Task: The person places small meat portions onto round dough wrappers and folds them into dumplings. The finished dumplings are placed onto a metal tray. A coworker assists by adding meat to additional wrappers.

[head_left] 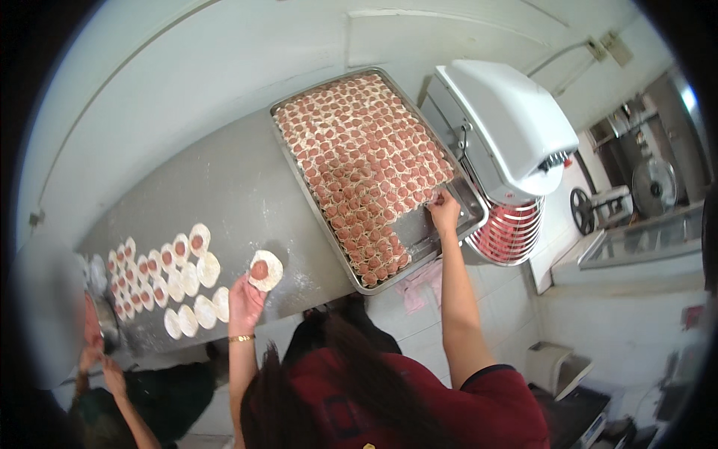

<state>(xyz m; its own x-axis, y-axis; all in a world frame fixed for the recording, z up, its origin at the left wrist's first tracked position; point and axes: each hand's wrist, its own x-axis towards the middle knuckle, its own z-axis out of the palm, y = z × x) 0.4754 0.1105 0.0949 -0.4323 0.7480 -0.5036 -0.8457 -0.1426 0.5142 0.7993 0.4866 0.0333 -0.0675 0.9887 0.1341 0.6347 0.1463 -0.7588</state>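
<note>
My left hand [245, 301] holds up a round dough wrapper [274, 278] with a ball of pinkish meat filling [259, 270] on it, above the steel table's front edge. Over on the right, my right hand [445, 211] reaches into a large metal tray [324, 228]. Its fingers are pinched together at the edge of the packed rows of small open-topped meat dumplings [366, 142]; whatever they hold is hidden. Bare metal shows in the tray's near right corner, beside that hand.
On the floury steel table [217, 179], flat oval wrappers [188, 319] lie at left, several topped with filling [167, 257]. Another person's hands [101, 363] work beside a metal bowl [109, 329] at far left. A white mixer [505, 123] with a wire guard stands right of the tray.
</note>
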